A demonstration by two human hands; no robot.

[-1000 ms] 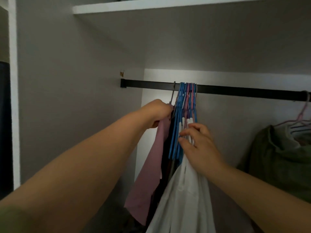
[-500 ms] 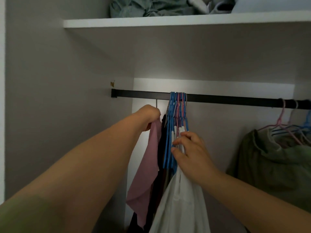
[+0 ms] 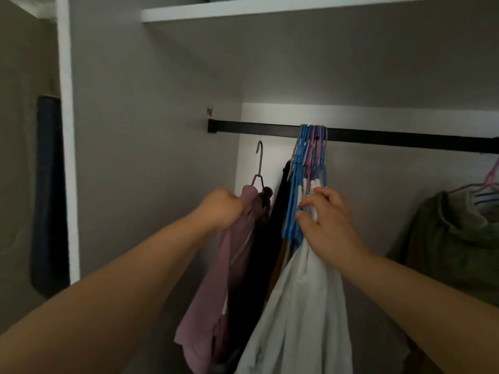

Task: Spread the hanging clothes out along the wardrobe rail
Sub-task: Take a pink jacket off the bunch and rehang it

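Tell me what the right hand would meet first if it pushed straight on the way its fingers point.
Likely the bunched blue hangers: the right hand already has fingers against them, pointing up-left. Beyond them hangs the black garment; depth is unclear.

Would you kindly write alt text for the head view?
A left hand holds a mauve garment on a grey hanger lifted off the black rail, while the right hand rests on bunched blue hangers beside a white garment.
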